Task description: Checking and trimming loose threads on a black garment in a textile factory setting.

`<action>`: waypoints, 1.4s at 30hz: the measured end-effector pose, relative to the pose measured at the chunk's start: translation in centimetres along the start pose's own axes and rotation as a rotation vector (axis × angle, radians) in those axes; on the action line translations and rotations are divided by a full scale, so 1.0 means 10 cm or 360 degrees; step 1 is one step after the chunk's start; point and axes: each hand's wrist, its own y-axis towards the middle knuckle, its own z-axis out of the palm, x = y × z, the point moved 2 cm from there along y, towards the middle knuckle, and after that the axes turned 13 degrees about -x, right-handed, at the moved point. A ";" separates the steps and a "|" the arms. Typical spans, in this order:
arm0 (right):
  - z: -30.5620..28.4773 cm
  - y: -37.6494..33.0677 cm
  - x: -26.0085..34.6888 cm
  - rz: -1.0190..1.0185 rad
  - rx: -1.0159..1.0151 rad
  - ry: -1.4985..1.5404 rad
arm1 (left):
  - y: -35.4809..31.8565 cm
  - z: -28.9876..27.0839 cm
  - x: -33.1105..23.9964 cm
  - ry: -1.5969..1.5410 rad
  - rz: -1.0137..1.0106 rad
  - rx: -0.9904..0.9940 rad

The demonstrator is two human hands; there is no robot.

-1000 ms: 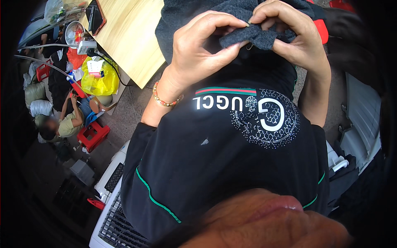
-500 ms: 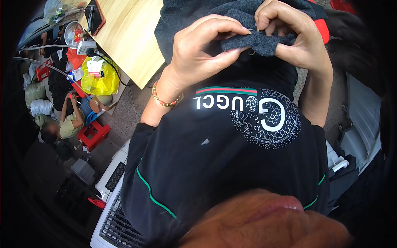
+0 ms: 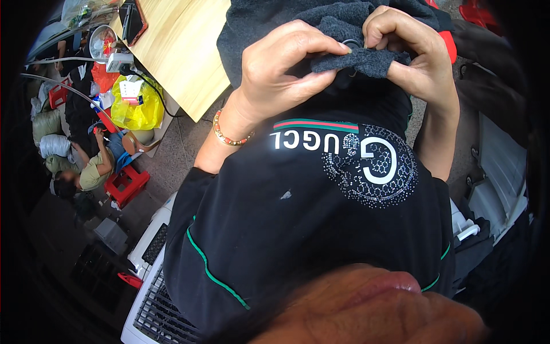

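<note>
Hands (image 3: 283, 66) (image 3: 415, 57) in a pinch on grey cloth (image 3: 375, 62) beside a pale wooden table (image 3: 177, 51), red stool (image 3: 127, 186) on floor (image 3: 173, 163).

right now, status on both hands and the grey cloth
Left hand and right hand both gripping dark grey cloth. Fold bunched between them. Nothing visibly in the way.

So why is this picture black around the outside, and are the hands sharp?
Head view: the wide fisheye image fades to black toward its rim; the pale wooden table is brightly lit; the left hand and right hand look fairly sharp, and the dark gray cloth shows its texture.
</note>
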 end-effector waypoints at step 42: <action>0.11 -0.50 0.40 0.1877 -0.0210 -0.1253 | 0.50 0.51 -0.38 -0.0699 -0.1003 0.0494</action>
